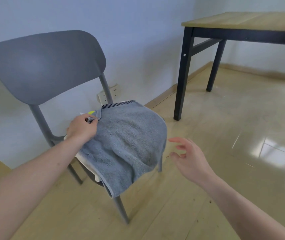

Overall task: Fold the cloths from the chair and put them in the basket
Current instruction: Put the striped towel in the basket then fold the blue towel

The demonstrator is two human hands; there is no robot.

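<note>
A blue-grey towel [128, 142] with a dark striped border lies spread over the seat of a grey chair [44, 64], its front edge hanging off the seat. My left hand [82, 127] pinches the towel's striped far-left corner. My right hand [188, 156] hovers open beside the towel's right edge, fingers spread, touching nothing. Under the towel, a white cloth [86, 161] shows at the seat's left side, and a yellow-green bit [91, 112] peeks out near the back. No basket is in view.
A wooden table [242, 21] with black legs stands at the right rear. A white wall with a power socket [109, 94] is behind the chair. Glossy light flooring [225, 135] stretches to the right and front.
</note>
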